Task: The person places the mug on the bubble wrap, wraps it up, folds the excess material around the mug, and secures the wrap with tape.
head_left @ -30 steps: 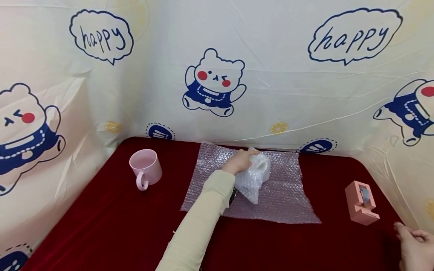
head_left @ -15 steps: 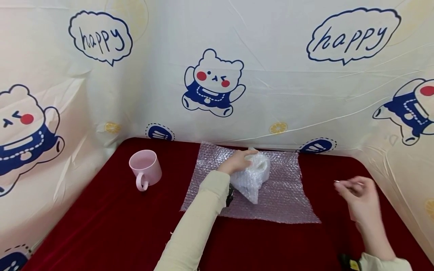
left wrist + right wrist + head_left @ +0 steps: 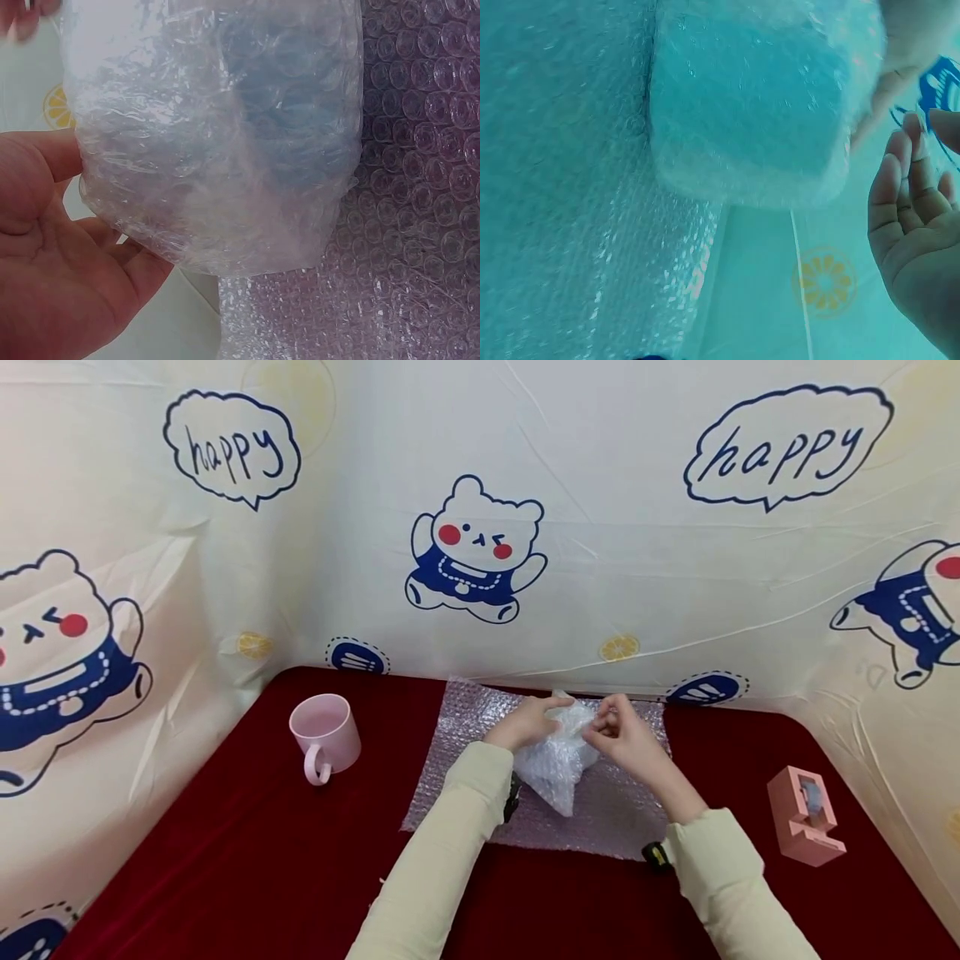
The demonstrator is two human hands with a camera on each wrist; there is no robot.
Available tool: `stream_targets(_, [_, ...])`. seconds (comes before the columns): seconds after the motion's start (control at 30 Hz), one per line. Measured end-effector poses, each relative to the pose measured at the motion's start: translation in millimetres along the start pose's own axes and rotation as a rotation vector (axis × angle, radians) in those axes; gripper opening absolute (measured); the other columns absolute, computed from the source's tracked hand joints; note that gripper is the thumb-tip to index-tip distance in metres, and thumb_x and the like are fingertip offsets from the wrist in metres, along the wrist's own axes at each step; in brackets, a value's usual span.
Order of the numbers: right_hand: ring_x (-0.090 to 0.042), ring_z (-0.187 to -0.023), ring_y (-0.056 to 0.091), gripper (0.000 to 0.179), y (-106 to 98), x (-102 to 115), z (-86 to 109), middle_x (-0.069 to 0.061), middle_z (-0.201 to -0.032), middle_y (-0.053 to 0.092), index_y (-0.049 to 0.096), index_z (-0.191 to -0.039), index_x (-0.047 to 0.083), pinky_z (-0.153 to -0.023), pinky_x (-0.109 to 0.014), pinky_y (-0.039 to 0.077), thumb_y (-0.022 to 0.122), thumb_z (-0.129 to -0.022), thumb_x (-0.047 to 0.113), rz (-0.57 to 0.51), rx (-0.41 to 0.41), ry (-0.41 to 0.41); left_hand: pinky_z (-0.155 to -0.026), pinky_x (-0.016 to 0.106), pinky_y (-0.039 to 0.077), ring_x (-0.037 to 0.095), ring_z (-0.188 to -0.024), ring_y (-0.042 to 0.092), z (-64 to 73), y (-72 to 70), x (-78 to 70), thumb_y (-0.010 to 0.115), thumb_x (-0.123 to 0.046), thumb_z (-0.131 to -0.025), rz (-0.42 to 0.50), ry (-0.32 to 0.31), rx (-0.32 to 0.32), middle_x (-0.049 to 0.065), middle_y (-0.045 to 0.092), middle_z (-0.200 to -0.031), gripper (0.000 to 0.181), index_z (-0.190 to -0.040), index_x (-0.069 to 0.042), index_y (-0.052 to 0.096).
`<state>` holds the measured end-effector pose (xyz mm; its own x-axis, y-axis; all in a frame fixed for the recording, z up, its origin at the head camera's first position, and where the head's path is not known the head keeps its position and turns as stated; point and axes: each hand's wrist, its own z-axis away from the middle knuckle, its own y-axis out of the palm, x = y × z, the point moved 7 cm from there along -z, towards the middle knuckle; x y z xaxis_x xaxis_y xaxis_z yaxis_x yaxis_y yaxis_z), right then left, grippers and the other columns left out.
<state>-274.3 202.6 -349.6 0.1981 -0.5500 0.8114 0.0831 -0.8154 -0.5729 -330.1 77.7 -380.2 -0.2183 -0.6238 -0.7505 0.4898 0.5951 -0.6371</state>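
A bundle in bubble wrap (image 3: 553, 764) stands on a flat bubble wrap sheet (image 3: 468, 714). Something pale blue shows through its layers in the left wrist view. My left hand (image 3: 521, 724) holds the bundle's upper left, thumb and fingers spread round the wrap. On the other side, my right hand (image 3: 633, 747) is raised close to the bundle's top. Its thumb and forefinger come together on a small sliver of clear tape (image 3: 922, 126), while the other fingers are bent loosely. In the right wrist view this hand stands apart from the wrap.
To the left stands a pink mug (image 3: 330, 733), its handle toward the front. A pink tape dispenser (image 3: 787, 818) is at the right side of the table with the dark red cloth (image 3: 247, 860). A printed curtain (image 3: 637, 552) encloses the back and sides.
My right hand has swung in from the far right, past the tape dispenser, to the top of the bundle. My left hand has stayed on the wrap.
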Motion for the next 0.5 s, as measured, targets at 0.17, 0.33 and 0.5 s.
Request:
stream_targets(0.17, [-0.014, -0.076, 0.056, 0.025, 19, 8, -16.9, -0.018, -0.089, 0.065, 0.036, -0.102, 0.001, -0.065, -0.026, 0.043, 0.058, -0.091, 0.001, 0.101, 0.094, -0.048, -0.061, 0.022, 0.041, 0.012, -0.064, 0.043, -1.3, 1.3, 2.0, 0.05, -0.007, -0.097, 0.008, -0.016, 0.009, 0.012, 0.041, -0.15, 0.05, -0.143, -0.022, 0.044])
stream_targets(0.33, [-0.016, -0.071, 0.056, 0.026, 29, 13, -26.3, -0.014, -0.082, 0.061, 0.037, -0.099, 0.001, -0.062, -0.026, 0.044, 0.06, -0.089, -0.001, 0.192, 0.178, -0.111, -0.061, 0.021, 0.037, 0.008, -0.061, 0.037, -2.7, 1.9, 4.1, 0.05, -0.014, -0.098, -0.015, -0.035, 0.011, 0.014, 0.045, -0.147, 0.048, -0.146, -0.018, 0.041])
stream_targets(0.5, [-0.015, -0.069, 0.054, 0.026, 33, 16, -30.5, -0.011, -0.08, 0.058, 0.037, -0.098, 0.002, -0.061, -0.026, 0.044, 0.061, -0.088, 0.0, 0.241, 0.221, -0.121, -0.06, 0.02, 0.037, 0.01, -0.064, 0.038, -2.7, 1.3, 3.9, 0.05, -0.018, -0.099, -0.022, -0.026, 0.01, 0.015, 0.045, -0.147, 0.048, -0.146, -0.015, 0.039])
